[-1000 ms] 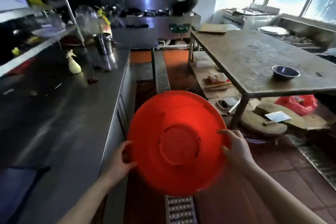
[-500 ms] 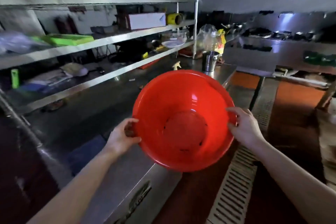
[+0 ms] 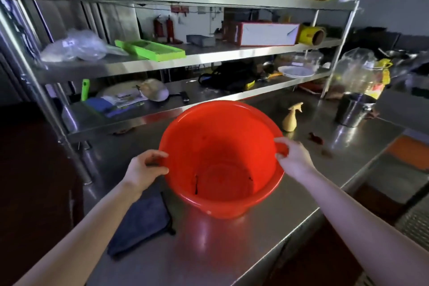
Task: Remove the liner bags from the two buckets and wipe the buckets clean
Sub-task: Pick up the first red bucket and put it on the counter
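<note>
A red bucket point(image 3: 218, 146) with no liner stands upright on the steel counter point(image 3: 232, 239), its mouth toward me. Dark specks and a dark streak mark its inside near the bottom. My left hand point(image 3: 145, 169) grips the left rim. My right hand point(image 3: 292, 155) grips the right rim, fingers curled over the edge. A dark blue cloth point(image 3: 141, 223) lies flat on the counter just left of the bucket, under my left forearm. Only one bucket is in view.
A cream spray bottle point(image 3: 291, 118) stands behind the bucket to the right. A steel cup point(image 3: 352, 109) and a clear bag point(image 3: 357, 72) sit further right. Steel shelves point(image 3: 185, 62) crowded with items rise behind the counter. Red scraps point(image 3: 315, 138) lie on the counter.
I turned left toward the counter with the bucket. The bucket went from bottom-up in the air to upright, and it came down onto the counter beside the blue cloth.
</note>
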